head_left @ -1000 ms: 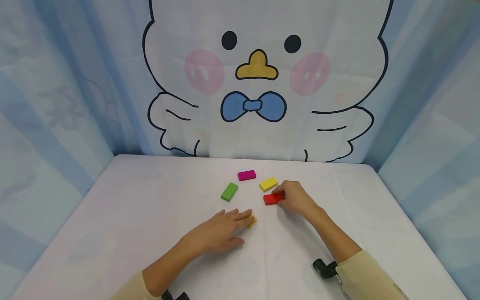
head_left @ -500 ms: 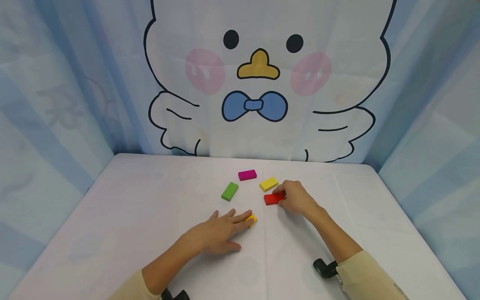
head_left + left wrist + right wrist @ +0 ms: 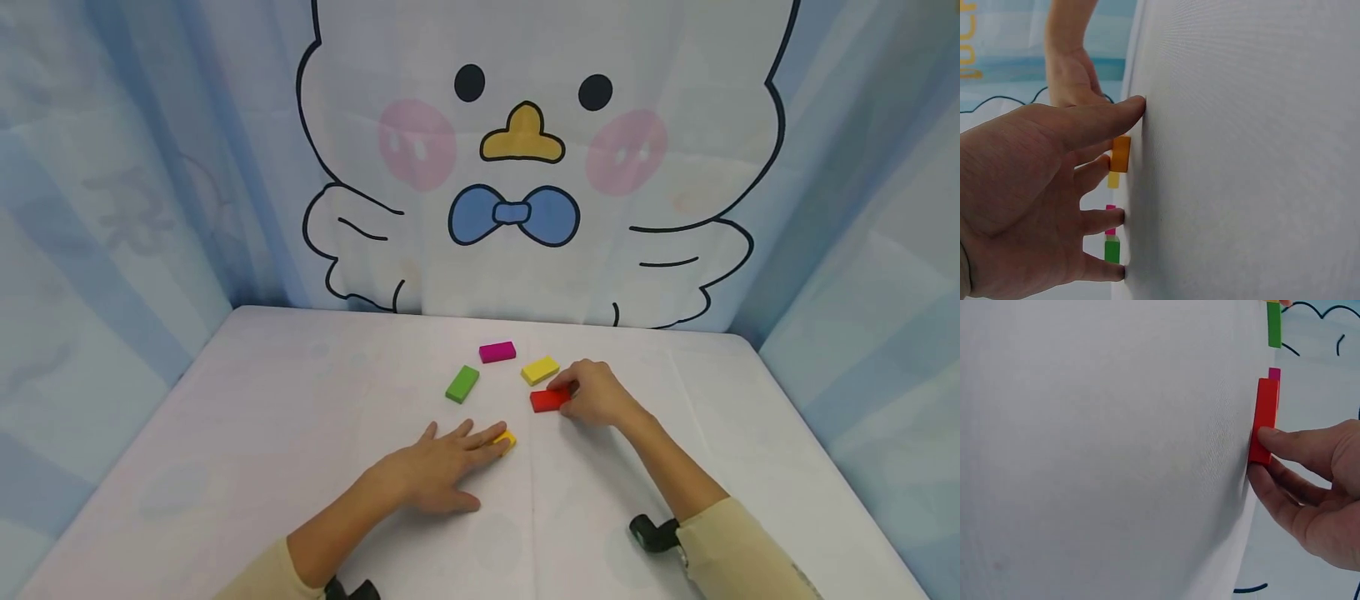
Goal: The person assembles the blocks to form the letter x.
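With fingers spread and straight, my left hand point(image 3: 444, 471) lies low over the table, its index and middle fingertips on an orange-yellow block point(image 3: 510, 440). In the left wrist view, that orange block point(image 3: 1120, 154) stands beside those fingertips, and the thumb points away from it. My right hand point(image 3: 600, 396) pinches the right end of a red block point(image 3: 547, 401). The right wrist view has the thumb on one long face of the red block point(image 3: 1264, 412), with fingers curled at its end and far side. Just behind the red block lies a yellow block point(image 3: 540, 371).
A green block point(image 3: 462, 384) lies left of the red one, and a magenta block point(image 3: 497, 352) farther back. The white-covered table point(image 3: 262, 400) ends at a printed curtain point(image 3: 517, 275), with blue curtains along both sides.
My left thumb has swung away from the index finger, toward the near edge, and more of the orange-yellow block shows. My right hand keeps its pinch on the red block in nearly the same place.
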The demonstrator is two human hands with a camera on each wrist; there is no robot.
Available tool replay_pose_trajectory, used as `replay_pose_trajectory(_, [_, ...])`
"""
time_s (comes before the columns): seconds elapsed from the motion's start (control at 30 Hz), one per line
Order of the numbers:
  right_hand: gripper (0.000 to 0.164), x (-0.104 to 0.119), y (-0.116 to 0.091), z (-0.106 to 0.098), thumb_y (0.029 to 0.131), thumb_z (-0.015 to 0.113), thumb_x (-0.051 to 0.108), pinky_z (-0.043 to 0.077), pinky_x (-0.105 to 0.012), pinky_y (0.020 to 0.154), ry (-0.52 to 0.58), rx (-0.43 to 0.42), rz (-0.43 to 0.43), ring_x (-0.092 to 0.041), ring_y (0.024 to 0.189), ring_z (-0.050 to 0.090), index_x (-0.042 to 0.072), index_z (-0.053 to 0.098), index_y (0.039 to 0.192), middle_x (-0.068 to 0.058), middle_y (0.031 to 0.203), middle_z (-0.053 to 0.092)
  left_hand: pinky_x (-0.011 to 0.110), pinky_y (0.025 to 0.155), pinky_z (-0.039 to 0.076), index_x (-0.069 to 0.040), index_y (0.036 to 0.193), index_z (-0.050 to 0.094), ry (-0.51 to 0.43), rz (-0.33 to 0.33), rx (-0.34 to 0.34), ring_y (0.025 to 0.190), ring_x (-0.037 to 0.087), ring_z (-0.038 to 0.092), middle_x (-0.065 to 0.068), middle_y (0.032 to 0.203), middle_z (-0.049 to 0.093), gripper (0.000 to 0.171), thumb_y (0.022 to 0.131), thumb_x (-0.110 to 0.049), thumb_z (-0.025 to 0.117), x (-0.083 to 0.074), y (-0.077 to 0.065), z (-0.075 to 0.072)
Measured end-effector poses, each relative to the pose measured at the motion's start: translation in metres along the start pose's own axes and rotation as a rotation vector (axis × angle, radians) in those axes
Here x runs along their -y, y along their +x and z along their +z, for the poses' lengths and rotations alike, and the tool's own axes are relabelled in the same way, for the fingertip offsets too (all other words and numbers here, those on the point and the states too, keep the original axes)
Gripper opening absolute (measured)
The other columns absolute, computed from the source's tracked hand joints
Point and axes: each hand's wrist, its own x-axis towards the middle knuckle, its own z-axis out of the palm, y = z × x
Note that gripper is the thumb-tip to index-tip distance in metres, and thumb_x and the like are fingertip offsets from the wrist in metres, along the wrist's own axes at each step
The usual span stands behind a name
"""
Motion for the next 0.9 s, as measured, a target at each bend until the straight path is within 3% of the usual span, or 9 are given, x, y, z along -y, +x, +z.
replay_pose_trajectory(0.27, [0.032,-0.009,0.004,-0.001,0.085,0.082,0.005,0.058,-0.043,0.094,0.081,0.016,0.032,-0.025,0.106,0.062,0.013,0.080,0.116,-0.008,0.116,0.072,0.074,0.121,0.022,-0.041,0.165,0.024,0.014,0.006,-0.007,0.160,0.035,0.024,-0.019,0.174,0.013,0.087,0.094,-0.041,0.076,-0.001,-0.003,0.000])
replay_pose_trajectory(0.9, [0.033,-0.003,-0.007,-0.002,0.085,0.084,0.006,0.057,-0.044,0.096,0.108,0.029,0.039,-0.023,0.105,0.063,0.013,0.080,0.116,-0.006,0.115,0.073,0.072,0.123,0.019,-0.040,0.166,0.020,0.007,0.008,-0.005,0.161,0.031,0.021,-0.020,0.174,0.008,0.089,0.096,-0.042,0.074,0.003,-0.001,0.002])
